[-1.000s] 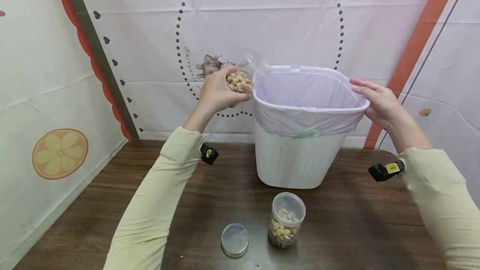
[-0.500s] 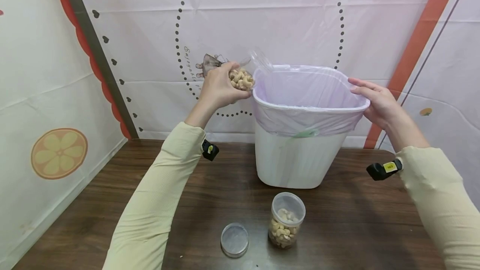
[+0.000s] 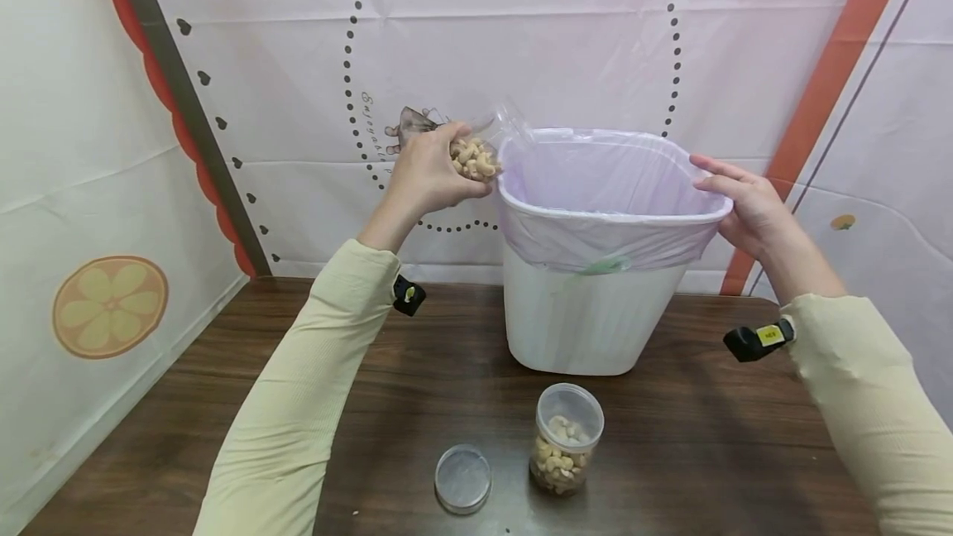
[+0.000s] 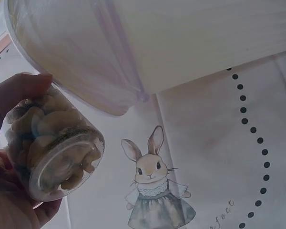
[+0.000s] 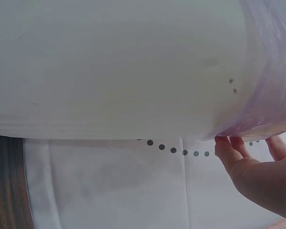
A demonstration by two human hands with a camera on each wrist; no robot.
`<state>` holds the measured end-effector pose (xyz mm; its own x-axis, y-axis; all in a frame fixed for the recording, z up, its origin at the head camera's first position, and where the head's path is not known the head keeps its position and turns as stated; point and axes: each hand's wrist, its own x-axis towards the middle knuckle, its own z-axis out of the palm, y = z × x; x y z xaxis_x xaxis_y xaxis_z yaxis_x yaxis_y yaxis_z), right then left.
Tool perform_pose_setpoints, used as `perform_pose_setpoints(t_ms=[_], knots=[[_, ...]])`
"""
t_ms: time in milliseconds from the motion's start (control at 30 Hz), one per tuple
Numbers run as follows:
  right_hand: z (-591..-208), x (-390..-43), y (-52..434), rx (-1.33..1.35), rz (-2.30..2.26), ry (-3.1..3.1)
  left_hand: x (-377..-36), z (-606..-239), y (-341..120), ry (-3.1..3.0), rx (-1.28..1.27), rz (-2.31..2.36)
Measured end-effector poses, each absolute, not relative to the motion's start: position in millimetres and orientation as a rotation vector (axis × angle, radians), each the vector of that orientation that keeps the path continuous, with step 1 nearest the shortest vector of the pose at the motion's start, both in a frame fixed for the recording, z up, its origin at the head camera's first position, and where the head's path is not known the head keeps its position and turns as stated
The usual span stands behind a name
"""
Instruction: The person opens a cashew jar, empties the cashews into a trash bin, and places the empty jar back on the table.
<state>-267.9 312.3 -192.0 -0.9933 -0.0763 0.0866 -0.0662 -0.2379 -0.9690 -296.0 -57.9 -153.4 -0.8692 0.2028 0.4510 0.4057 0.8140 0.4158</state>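
Observation:
My left hand grips a clear plastic jar of cashews, tilted with its mouth toward the left rim of a white trash can. Cashews sit in the lower part of that jar; the left wrist view shows its round base. A pale purple liner bag is folded over the can's rim. At the can's right side my right hand holds the rim, with fingertips against the liner in the right wrist view.
A second open jar of cashews stands upright on the dark wooden table in front of the can. Left of it lies a clear round lid. A printed cloth hangs behind.
The held jar shifts slightly right and then back, its tilt changing a little. The right hand keeps its hold on the rim. The whole head view drifts slightly.

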Motion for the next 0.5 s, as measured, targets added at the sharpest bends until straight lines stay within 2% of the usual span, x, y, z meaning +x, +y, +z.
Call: perform_pose_setpoints(t_ms=[500], knots=[[-192, -269, 312, -0.137, -2.483, 1.910, -293, -145, -47, -2.561, -0.506, -0.445]])
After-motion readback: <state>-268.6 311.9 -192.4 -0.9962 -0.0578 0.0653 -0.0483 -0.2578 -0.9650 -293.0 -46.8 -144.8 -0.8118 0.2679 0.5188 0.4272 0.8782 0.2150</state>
